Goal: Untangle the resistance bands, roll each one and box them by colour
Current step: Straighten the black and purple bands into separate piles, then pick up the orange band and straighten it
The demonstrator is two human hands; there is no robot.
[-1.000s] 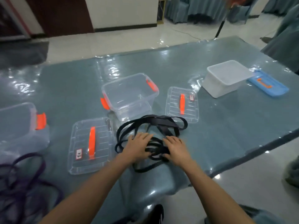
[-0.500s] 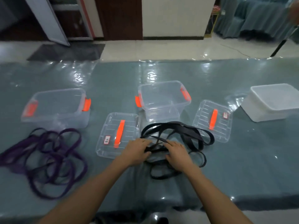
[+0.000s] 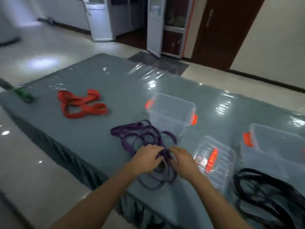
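Both hands are now working at the purple bands (image 3: 142, 134), having left the black bands (image 3: 264, 192), which are lying to the right. Purple tangle is sitting on the table (image 3: 92, 139) just before a clear box (image 3: 171, 113). The left hand (image 3: 145, 158) is curling fingers round strands; the right hand (image 3: 183, 161) is touching them, grip indiscernible through blur.

I work in a large hall or function room. Noted: glossy pale tiled floor (image 3: 49, 52), long table skirted in pleated grey-blue cloth under clear plastic sheeting (image 3: 132, 86), white-framed glass doors (image 3: 97, 19).
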